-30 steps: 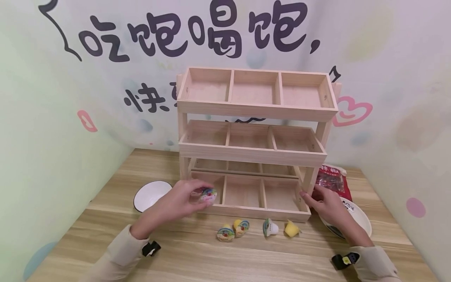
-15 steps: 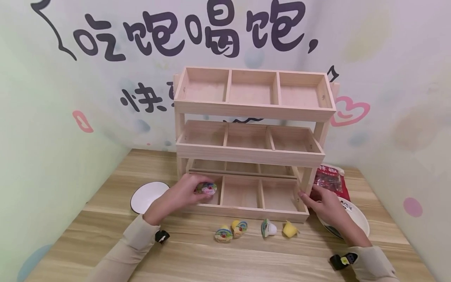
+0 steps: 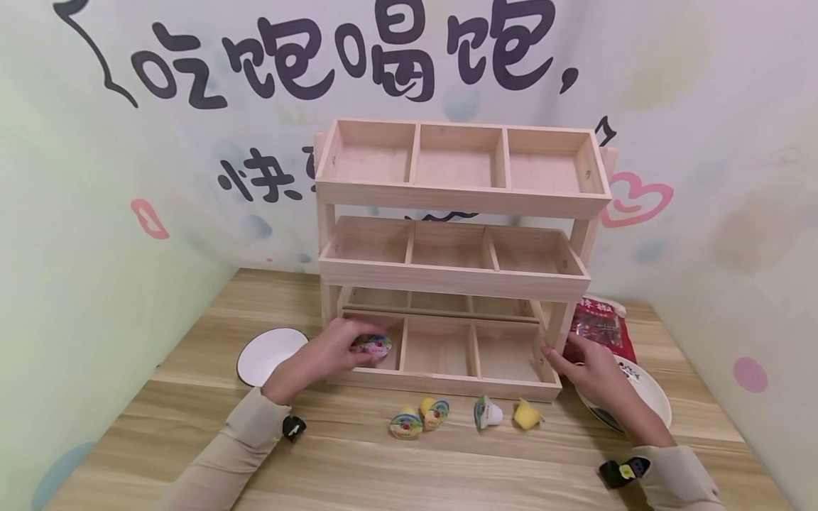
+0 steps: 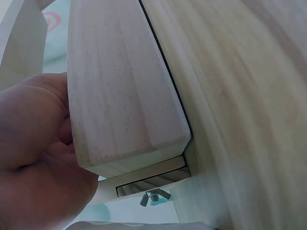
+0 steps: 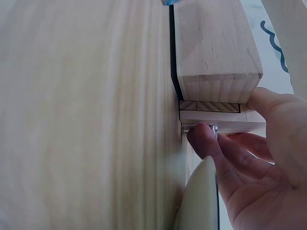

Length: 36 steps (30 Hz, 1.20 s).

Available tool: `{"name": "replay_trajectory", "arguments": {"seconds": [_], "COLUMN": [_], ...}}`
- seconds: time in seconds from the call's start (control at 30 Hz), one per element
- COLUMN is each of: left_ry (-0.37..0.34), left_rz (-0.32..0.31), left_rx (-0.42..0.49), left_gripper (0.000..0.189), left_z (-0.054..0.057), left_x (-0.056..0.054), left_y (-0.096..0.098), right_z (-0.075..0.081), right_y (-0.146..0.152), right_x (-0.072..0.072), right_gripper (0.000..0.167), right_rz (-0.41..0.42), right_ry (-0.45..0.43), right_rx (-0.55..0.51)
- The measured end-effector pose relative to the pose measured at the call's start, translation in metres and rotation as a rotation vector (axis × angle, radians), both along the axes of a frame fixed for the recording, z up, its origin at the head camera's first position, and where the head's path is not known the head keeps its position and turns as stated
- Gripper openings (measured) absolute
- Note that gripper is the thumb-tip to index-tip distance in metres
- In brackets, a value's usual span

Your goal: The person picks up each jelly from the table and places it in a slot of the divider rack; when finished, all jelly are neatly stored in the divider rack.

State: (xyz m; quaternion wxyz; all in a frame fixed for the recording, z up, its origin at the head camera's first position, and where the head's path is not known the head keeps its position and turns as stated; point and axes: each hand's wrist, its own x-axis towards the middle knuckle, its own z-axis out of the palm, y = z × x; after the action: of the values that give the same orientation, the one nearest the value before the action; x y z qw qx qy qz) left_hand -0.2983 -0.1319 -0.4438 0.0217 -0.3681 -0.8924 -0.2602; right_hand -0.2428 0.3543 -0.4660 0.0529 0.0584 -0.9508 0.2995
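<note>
A three-tier wooden rack [image 3: 463,201] stands on the table, each tier split into three compartments. My left hand [image 3: 324,357] reaches into the bottom tier's left compartment. Its thumb and fingers pinch a jelly cup [image 3: 374,345] whose printed lid faces outward. In the left wrist view, the tier's front board [image 4: 120,91] hides the fingertips and the cup. My right hand [image 3: 597,370] grips the rack's right end at the bottom tier. The right wrist view shows that hand's fingers [image 5: 206,141] curled by a metal fastener, the thumb on the other side of the wood.
In front of the rack lie two yellow jelly cups [image 3: 406,426], a white jelly cup [image 3: 489,413] and an overturned yellow cup [image 3: 527,415]. A white bowl [image 3: 271,355] sits to the left. A plate [image 3: 655,404] and a red food packet [image 3: 602,328] lie at right.
My left hand has carried the jelly cup forward and slightly up, from over the front board into the bottom left compartment. My right hand keeps its grip on the rack.
</note>
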Motion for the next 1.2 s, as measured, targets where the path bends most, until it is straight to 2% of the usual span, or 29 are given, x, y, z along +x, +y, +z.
{"name": "replay_trajectory", "arguments": {"seconds": [0.67, 1.2], "left_ry": [0.01, 0.01], "left_rz": [-0.043, -0.051], "left_rx": [-0.003, -0.006], "left_gripper": [0.03, 0.035], "left_z": [-0.0037, -0.0026], "left_x": [-0.002, -0.0018], "left_y": [-0.0037, -0.0047], "right_z": [0.0011, 0.0018], "right_y": [-0.0006, -0.0008], "right_x": [0.0001, 0.0011], "right_gripper": [0.066, 0.069], "right_rz": [0.005, 0.001], "right_ry": [-0.005, -0.02], "right_rx": [-0.002, -0.011]}}
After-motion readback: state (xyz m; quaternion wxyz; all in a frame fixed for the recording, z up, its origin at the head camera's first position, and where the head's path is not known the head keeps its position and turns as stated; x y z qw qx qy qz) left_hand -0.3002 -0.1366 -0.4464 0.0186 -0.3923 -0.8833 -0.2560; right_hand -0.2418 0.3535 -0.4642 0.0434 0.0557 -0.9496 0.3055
